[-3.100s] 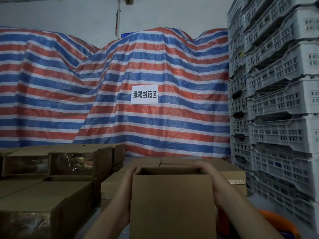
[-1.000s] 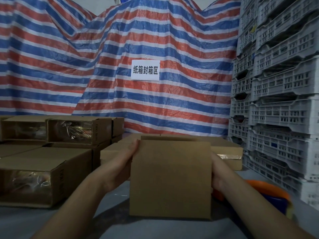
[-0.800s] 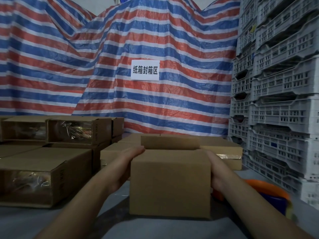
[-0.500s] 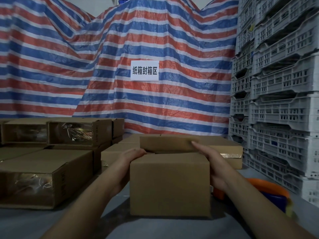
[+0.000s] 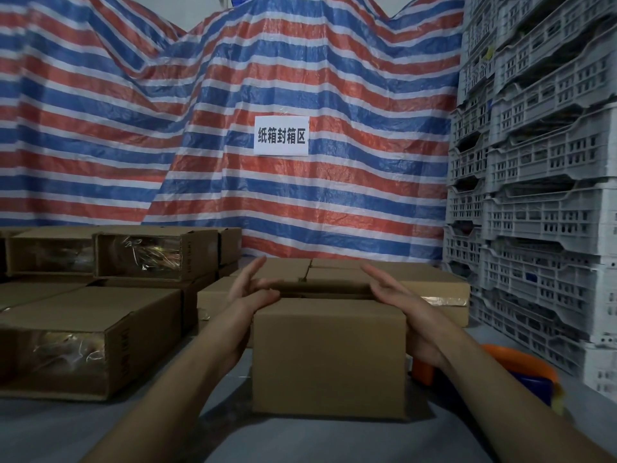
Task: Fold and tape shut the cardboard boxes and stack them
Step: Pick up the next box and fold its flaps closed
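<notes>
A brown cardboard box (image 5: 329, 359) stands on the grey table in front of me, its near top flap folded down flat. My left hand (image 5: 248, 292) lies at the box's upper left corner with straight fingers, thumb on the near flap. At the upper right corner my right hand (image 5: 395, 297) presses with flat fingers along the top edge. A far flap (image 5: 320, 284) lies low between the two hands. An orange and blue tape dispenser (image 5: 524, 370) sits on the table to the right, partly behind my right forearm.
Taped boxes (image 5: 90, 332) are stacked at the left, more closed boxes (image 5: 434, 289) behind. Grey plastic crates (image 5: 541, 195) tower at the right. A striped tarp with a white sign (image 5: 281, 136) covers the back wall.
The near flap went from upright to folded flat on the box. Both hands rose from the box's sides to its top corners, and the far flap is now lower.
</notes>
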Action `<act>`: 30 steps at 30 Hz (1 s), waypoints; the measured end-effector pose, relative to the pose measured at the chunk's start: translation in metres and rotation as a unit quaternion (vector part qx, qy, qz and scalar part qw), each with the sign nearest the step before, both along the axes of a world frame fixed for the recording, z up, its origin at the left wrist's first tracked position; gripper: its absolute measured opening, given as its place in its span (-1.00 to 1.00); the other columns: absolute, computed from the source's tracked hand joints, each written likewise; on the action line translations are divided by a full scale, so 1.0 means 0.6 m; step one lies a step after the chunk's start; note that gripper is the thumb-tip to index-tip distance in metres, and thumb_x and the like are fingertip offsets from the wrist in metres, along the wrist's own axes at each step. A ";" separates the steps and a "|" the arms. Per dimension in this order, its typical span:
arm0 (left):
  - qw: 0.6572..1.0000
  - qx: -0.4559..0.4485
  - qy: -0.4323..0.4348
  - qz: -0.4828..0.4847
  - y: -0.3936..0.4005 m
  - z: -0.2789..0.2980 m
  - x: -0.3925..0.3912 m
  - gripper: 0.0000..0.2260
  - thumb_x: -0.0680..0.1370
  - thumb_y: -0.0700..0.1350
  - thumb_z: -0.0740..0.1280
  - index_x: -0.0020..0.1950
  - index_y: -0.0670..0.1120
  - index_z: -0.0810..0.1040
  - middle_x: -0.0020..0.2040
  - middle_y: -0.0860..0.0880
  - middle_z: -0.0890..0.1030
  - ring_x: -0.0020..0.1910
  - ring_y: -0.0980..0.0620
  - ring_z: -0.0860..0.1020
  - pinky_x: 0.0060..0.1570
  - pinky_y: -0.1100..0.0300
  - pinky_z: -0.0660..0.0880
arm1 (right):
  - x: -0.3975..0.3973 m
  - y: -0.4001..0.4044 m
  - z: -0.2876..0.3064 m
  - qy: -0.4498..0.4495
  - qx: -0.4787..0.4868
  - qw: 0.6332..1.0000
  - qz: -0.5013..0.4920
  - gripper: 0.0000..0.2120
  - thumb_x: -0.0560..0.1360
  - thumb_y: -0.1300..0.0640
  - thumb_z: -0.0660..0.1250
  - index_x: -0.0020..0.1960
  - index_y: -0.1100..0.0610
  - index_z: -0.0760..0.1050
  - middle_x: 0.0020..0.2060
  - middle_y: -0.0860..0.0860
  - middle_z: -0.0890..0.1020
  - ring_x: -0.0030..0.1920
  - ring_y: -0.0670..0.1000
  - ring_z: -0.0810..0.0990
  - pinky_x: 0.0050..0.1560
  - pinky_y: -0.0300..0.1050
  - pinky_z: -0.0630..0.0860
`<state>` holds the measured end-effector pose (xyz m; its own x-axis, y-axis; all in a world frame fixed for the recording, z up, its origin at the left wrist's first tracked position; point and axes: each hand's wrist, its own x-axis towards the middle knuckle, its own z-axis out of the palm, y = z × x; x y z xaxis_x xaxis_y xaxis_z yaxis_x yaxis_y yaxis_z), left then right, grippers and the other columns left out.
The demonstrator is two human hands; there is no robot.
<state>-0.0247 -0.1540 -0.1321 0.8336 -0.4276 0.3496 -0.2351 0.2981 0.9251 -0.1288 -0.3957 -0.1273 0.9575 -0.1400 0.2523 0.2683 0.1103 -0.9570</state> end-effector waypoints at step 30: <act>0.704 0.565 -0.430 0.024 -0.075 0.079 -0.100 -0.39 0.57 0.39 0.04 0.56 0.14 0.19 0.49 0.02 0.36 0.40 0.00 0.37 0.31 0.05 0.32 | 0.009 -0.007 0.002 -0.043 -0.119 0.989 -0.073 -0.74 0.39 0.04 0.43 -0.01 0.14 0.73 0.09 0.07 0.71 0.13 0.07 0.67 0.04 -0.11 0.58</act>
<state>-0.0844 -0.1989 -0.0849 0.5445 -0.8164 0.1927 -0.8376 -0.5412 0.0741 -0.1237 -0.3997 -0.1260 0.9051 -0.2017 0.3743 0.3461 -0.1620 -0.9241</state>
